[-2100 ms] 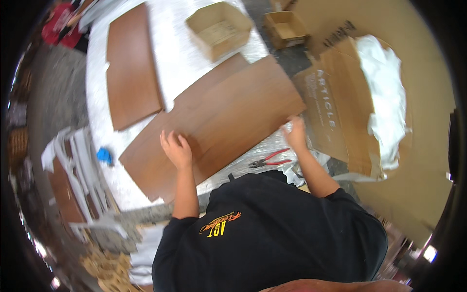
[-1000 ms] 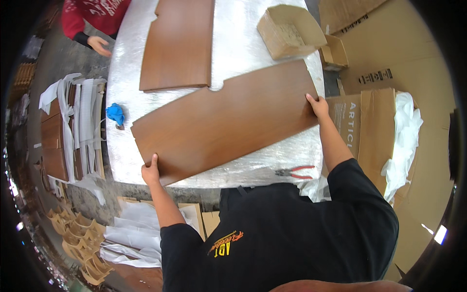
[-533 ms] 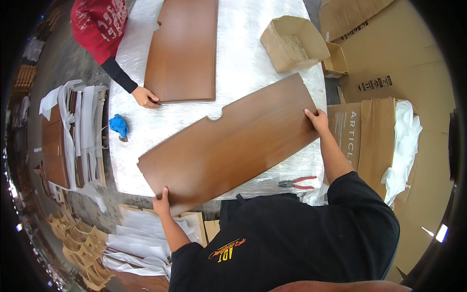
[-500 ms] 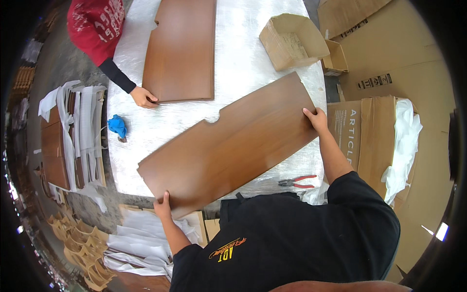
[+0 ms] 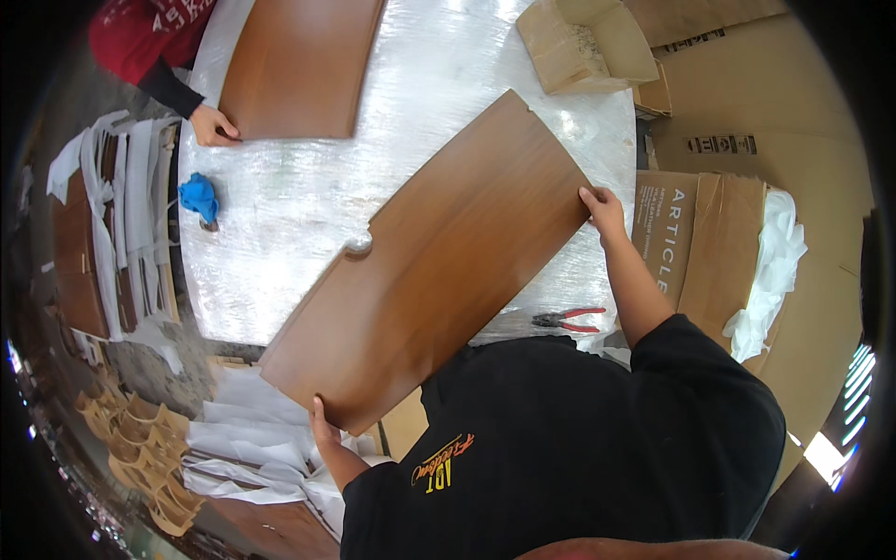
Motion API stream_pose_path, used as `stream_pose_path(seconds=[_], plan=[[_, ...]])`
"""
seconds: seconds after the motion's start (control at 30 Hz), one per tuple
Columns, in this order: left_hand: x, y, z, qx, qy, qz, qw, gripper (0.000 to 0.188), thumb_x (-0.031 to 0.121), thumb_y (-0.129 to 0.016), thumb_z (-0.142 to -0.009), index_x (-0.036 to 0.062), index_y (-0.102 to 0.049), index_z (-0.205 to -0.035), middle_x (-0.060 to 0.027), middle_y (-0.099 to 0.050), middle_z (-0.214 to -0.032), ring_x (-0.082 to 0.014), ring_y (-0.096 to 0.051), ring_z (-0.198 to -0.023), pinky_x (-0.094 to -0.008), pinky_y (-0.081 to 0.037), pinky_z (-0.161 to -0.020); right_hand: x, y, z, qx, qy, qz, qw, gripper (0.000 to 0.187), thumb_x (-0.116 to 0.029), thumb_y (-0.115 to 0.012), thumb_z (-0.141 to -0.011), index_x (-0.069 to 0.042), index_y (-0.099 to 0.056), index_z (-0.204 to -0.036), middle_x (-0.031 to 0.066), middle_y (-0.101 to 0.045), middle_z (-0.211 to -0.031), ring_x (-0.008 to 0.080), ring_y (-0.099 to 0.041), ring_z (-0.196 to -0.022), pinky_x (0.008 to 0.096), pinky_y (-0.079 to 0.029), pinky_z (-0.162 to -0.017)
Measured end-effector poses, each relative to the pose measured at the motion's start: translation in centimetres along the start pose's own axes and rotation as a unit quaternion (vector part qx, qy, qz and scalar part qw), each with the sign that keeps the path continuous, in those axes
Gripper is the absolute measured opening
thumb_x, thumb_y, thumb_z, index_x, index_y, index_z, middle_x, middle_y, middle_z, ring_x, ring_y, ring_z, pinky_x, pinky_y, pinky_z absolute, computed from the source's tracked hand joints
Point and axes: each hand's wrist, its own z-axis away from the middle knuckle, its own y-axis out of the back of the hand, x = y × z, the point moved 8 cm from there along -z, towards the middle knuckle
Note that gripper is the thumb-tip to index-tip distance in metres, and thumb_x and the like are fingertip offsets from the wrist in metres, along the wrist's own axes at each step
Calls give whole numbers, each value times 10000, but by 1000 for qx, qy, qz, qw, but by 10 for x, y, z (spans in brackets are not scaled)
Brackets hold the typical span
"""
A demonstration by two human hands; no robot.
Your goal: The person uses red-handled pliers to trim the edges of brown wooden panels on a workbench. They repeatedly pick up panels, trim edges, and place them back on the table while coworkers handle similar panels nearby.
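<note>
The broad surface is wrapped in glossy, wrinkled clear film, with a crumpled blue cloth near its left edge and an open cardboard box toward its far right. The brown panel lies slantwise across its middle, one end jutting past the near edge; whether the rest touches the film cannot be told. The left hand grasps that jutting end and the right hand the opposite end, thumbs on top, the other fingers mostly hidden. Opposite-end grips seem sound; good handling calls for matched lift, keeping corners off the film and clear of the red-handled pliers by the near right corner. The panel looks smooth, satin and wood-grained, long and flat, with a rounded notch in one long side. A co-worker's hand touches a second panel toward the far left.
</note>
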Motion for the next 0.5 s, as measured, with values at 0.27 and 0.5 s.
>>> stream_pose_path(seconds=[0.27, 0.5], plan=[[-9, 2, -15, 47, -67, -44, 996, 783, 526, -725, -961, -7, -487, -1482, -138, -587, -1435, -274, -573, -1285, -422, -473, -1078, 20, -16, 10, -46, -18, -178, 983, 533, -341, -795, -943, -42, -599, -1338, 56, -609, -1156, 215, -644, -964, 365, -573, -724], [11, -1, -13, 110, -71, -157, 979, 825, 622, -665, -961, -105, -597, -1344, -199, -674, -1291, -300, -650, -1143, -403, -505, -1008, 17, -14, 6, -53, -21, -158, 986, 538, -342, -797, -940, -19, -599, -1321, 81, -639, -1115, 201, -645, -890, 352, -578, -700]])
